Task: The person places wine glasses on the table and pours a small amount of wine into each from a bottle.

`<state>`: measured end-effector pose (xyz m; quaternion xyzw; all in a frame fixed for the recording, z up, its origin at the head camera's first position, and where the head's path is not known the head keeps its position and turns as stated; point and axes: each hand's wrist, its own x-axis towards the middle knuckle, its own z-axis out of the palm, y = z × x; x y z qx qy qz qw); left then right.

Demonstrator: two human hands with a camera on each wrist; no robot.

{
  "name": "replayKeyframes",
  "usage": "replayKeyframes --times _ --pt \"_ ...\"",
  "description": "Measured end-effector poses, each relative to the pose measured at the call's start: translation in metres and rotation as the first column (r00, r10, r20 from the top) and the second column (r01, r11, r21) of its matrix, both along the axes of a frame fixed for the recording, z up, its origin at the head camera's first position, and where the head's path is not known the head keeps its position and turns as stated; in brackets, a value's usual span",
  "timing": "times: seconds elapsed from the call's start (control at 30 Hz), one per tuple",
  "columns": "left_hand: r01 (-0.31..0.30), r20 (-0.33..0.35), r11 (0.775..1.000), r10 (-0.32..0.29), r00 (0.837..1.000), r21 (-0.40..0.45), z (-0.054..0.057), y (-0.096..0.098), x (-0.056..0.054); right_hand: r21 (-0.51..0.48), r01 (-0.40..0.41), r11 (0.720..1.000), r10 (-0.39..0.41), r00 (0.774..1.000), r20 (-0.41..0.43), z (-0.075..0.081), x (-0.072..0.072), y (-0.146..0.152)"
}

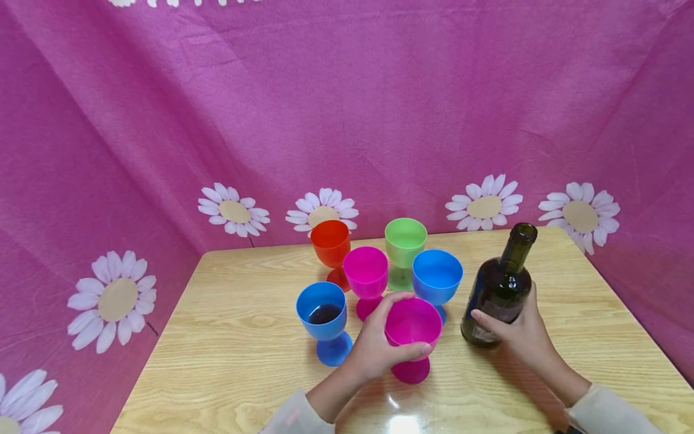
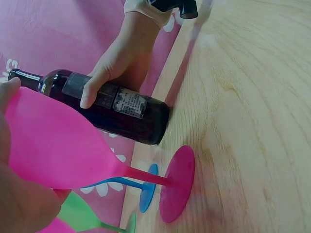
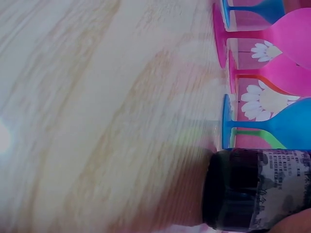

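Observation:
My left hand (image 1: pixel 374 346) is curled around the bowl of a pink goblet (image 1: pixel 414 325), whose inside shows no drink. In my right hand (image 1: pixel 523 331) is a dark green wine bottle (image 1: pixel 496 295), gripped around its lower body, thumb across the label. The bottle leans slightly right, its uncapped neck upward; whether its base touches the table cannot be told. Left of the left hand stands a blue goblet (image 1: pixel 320 328) with dark liquid in it. Between the two hands, farther back, is a second blue goblet (image 1: pixel 436 277).
Behind the held goblet stand another pink goblet (image 1: pixel 365 274), a red goblet (image 1: pixel 331 244) and a green goblet (image 1: pixel 405 244), close together. All are on a wooden table (image 1: pixel 233 337). A pink cloth (image 1: pixel 347 120) with white daisies hangs along the table's back and sides.

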<state>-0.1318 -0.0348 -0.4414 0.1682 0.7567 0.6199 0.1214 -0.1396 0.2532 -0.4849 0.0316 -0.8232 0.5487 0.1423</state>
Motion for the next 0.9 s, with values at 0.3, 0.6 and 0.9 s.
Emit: replayKeyframes --times 0.3,0.6,0.9 --pt "0.01 0.014 1.0 -0.01 1.0 0.024 -0.002 -0.001 0.001 -0.01 0.004 1.0 -0.004 1.0 0.031 0.002 0.001 -0.001" --pt "0.02 0.02 0.999 -0.021 1.0 0.031 -0.003 -0.002 0.0 0.019 0.014 1.0 -0.016 0.997 0.079 0.007 0.003 0.004" --pt "0.026 0.024 0.999 -0.026 0.999 0.021 -0.002 -0.002 -0.001 0.108 -0.016 0.994 0.016 1.0 -0.002 0.013 0.011 0.008"
